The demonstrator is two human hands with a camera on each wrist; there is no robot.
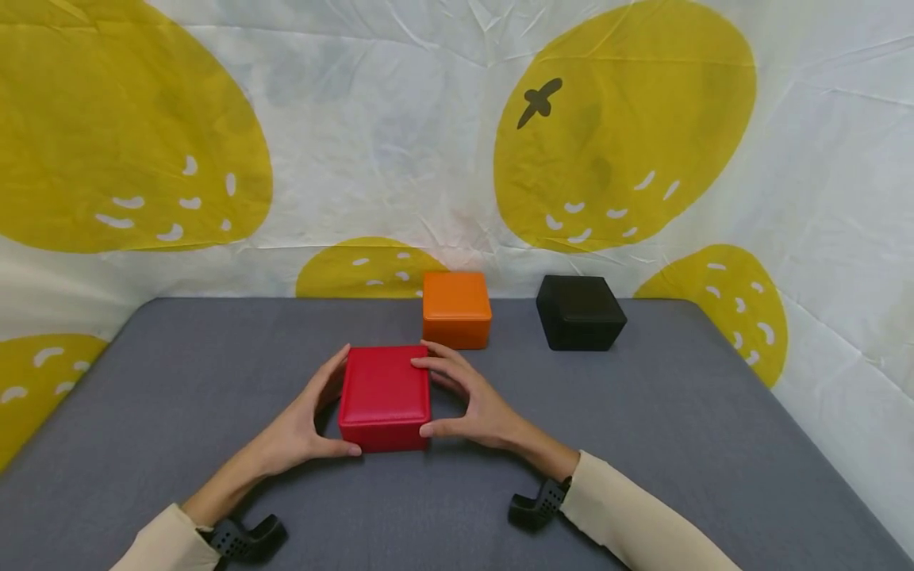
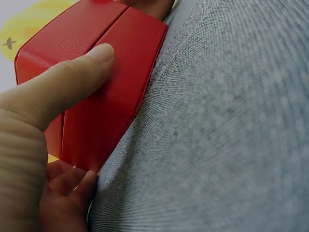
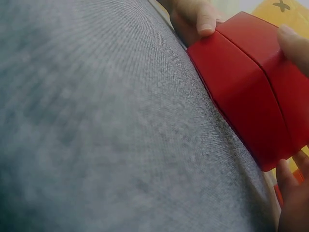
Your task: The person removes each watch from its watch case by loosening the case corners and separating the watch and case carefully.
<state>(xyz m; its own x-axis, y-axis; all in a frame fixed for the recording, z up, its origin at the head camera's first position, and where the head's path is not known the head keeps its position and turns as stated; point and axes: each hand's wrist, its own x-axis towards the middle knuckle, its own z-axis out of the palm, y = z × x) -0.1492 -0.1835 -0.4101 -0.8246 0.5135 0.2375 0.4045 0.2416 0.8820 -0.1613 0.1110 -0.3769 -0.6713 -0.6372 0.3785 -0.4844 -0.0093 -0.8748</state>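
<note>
A red box [image 1: 385, 388] with a smooth lid sits on the grey table in front of me. From its left side my left hand [image 1: 296, 432] grips it, thumb at the front corner and fingers reaching round to the back. My right hand [image 1: 481, 400] holds the right side, with its thumb near the front right corner, one fingertip over the lid's edge and other fingers behind. A dark seam between lid and base runs round the red box [image 2: 120, 63] in the left wrist view. In the right wrist view, the lid of the red box [image 3: 251, 38] looks closed.
Behind the red box stands an orange box [image 1: 457, 309], with a black box [image 1: 581, 313] to its right near the table's far edge. The grey table [image 1: 178, 365] meets a white cloth backdrop [image 1: 378, 143] printed with yellow fruit shapes.
</note>
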